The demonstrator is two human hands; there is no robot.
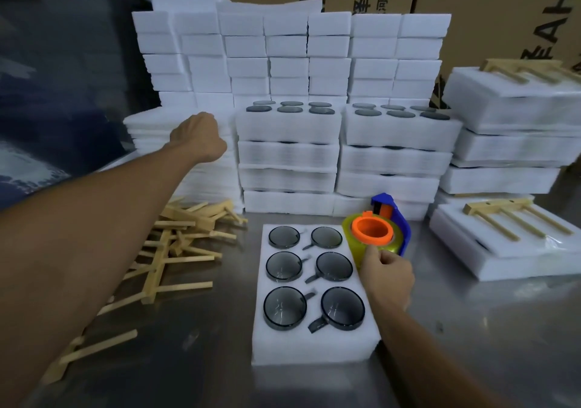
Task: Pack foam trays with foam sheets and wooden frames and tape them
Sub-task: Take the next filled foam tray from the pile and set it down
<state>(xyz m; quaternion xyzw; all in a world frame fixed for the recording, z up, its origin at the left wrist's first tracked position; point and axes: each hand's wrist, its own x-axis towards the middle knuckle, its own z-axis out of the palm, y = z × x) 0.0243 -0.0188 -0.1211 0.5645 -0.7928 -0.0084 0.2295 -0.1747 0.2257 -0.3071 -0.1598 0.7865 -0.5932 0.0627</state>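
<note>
Fingers (382, 258) of your right hand (388, 277) curl against the tape dispenser (375, 234) beside the open foam tray (314, 349) on the worktop (471, 329); your left hand (198, 137), its grip hidden, reaches the foam sheets (188, 175): lift only one.

Your foam tray (314, 349): white, w/ six dark grey smoky lids (284, 308). Tape dispenser (375, 234): blue body, orange core, yellowish roll. Wooden frames (176, 250) pale tan. Table (471, 329) dull grey metal. Cartons (503, 14) brown (black print).
</note>
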